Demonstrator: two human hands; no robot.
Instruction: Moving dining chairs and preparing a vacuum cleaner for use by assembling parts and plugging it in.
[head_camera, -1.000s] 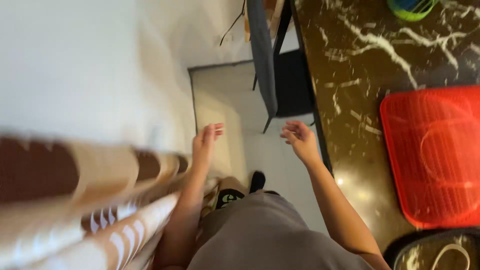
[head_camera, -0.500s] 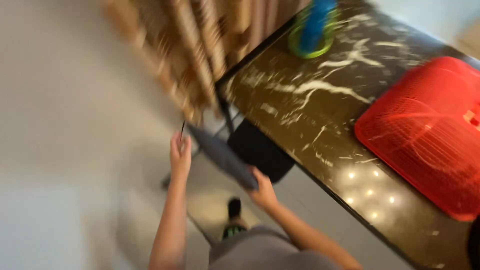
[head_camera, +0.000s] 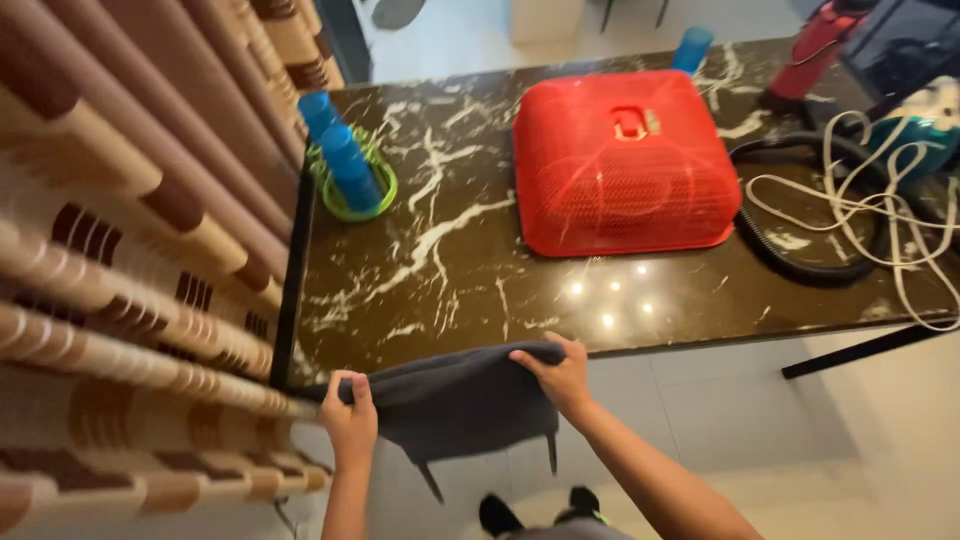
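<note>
At table edge: left hand (head_camera: 349, 413), right hand (head_camera: 559, 375) gripping chair back (head_camera: 455, 400).

home dining area | marble table (head_camera: 450, 260), red food cover (head_camera: 625, 160), striped curtain (head_camera: 120, 250), vacuum hose (head_camera: 790, 255), tiled floor (head_camera: 720, 420)
</note>
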